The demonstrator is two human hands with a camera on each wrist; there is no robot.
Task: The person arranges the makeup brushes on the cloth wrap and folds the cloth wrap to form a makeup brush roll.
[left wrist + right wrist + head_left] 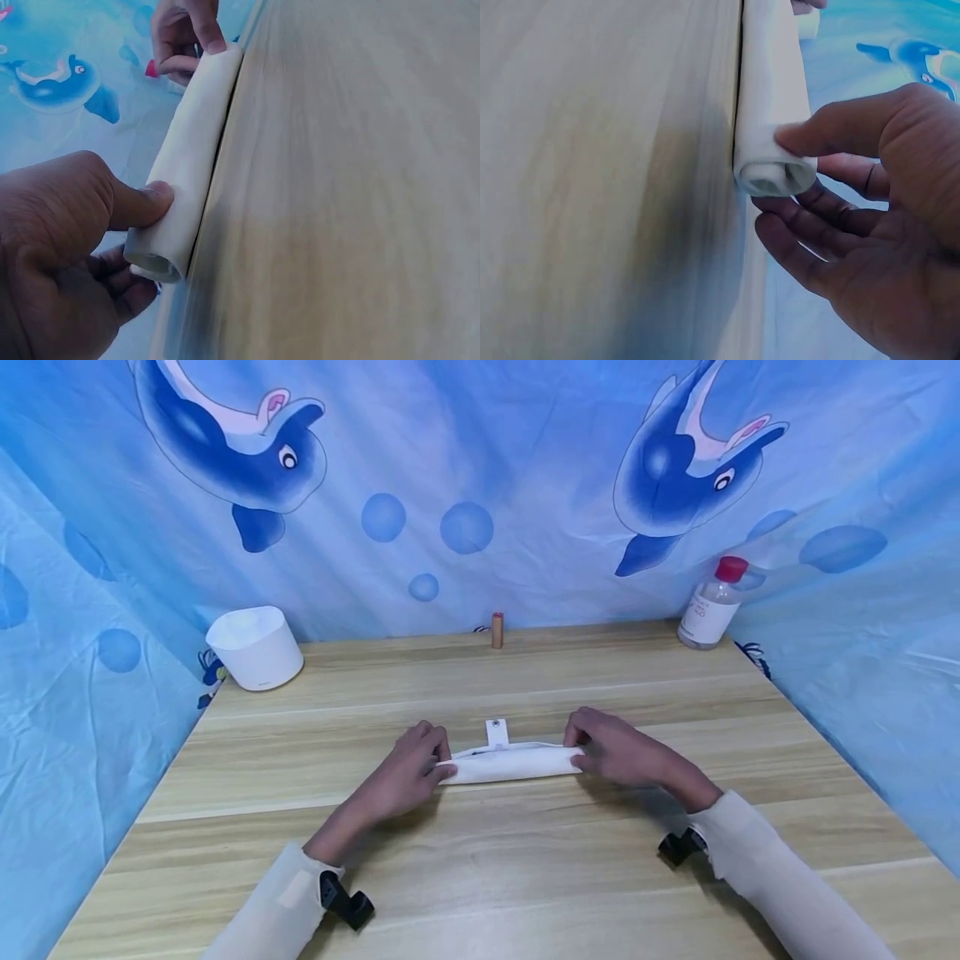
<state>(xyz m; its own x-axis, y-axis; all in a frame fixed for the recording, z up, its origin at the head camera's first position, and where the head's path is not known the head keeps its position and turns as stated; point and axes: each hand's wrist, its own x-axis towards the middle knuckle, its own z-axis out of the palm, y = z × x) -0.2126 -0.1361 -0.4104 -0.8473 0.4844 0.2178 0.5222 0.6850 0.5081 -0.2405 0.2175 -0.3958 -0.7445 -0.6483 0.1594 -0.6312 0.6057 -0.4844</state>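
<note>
A white rolled-up pouch or mat [517,765] lies across the middle of the table, with a short snap tab [497,733] sticking up from its far edge. My left hand [411,770] pinches its left end between thumb and fingers. At the other end, my right hand [617,748] pinches the roll in the same way. The left wrist view shows the left thumb [154,201] on top of the roll and fingertips beneath. In the right wrist view the spiral layers of the roll's end [774,178] show beside the right hand [870,187].
A white tapered container [257,650] stands at the back left of the wooden table [480,877]. Near the back edge is a small brown cylinder [497,632]. A clear bottle with a red cap [708,606] stands at the back right. Blue dolphin-print curtains [525,568] surround the table.
</note>
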